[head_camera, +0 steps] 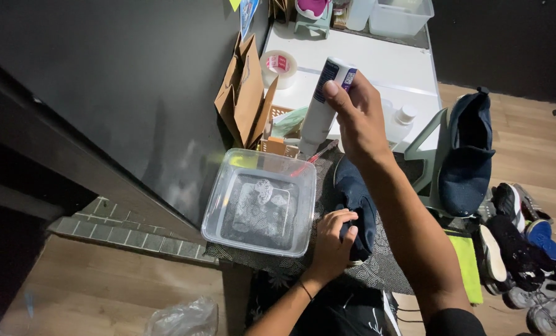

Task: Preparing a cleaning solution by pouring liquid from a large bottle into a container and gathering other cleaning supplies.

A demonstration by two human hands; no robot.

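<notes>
- Navy fabric fills our left hand (335,239): the fingers curl over the heel end of a dark blue shoe (356,208) and press it down on the patterned cloth (384,267) that covers the counter.
- Our left forearm comes up from six o'clock, wrist bent slightly inward, with a thin dark band around the wrist.
- Our right hand (359,118) is raised toward twelve o'clock of the shoe, closed around a tall white spray bottle (323,106) with a blue label.
- We hold the bottle tilted, its top leaning to one o'clock and its base down at about seven o'clock; the index finger lies along its upper end.
- Our right arm runs long and nearly straight from five o'clock, crossing above the shoe.
- At nine o'clock of the shoe, just beside it, sits a clear plastic tub (219,214) holding shallow water and foam.
- At eleven o'clock stand a brown paper bag (245,93) and a roll of tape (278,65).
- At three o'clock a second dark blue shoe (467,155) rests on a pale green stand.
</notes>
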